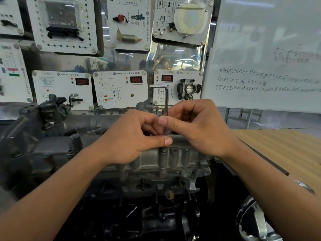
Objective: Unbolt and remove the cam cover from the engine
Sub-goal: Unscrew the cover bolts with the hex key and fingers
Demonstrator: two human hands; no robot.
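I am leaning over the engine (52, 145), which fills the lower half of my view, dark and greasy. The cam cover (175, 159) is still on top of it, a grey cast piece with upright ribs along its near edge, just under my hands.

An allen key (166, 100) stands upright over that near edge. Its short arm is at the top and points left; its long shaft runs straight down between my hands to a bolt hole (163, 150) in the cover's rim. I cannot tell how deep the tip sits.

My left hand (132, 136) pinches the lower part of the shaft, thumb pressed against it from the front, the other fingers (149, 119) curled in behind. My right hand (196, 126) pinches the shaft a little higher, its thumb laid across it toward the left. Both thumbs touch the key and lie close to each other.

A small bolt (157, 110) stands on the far side of the cover, just behind my knuckles.

Beyond the engine hangs a wall of white training panels (119, 89). A whiteboard (269, 58) with handwriting stands to the right, and below it lies a wooden counter (286, 146).
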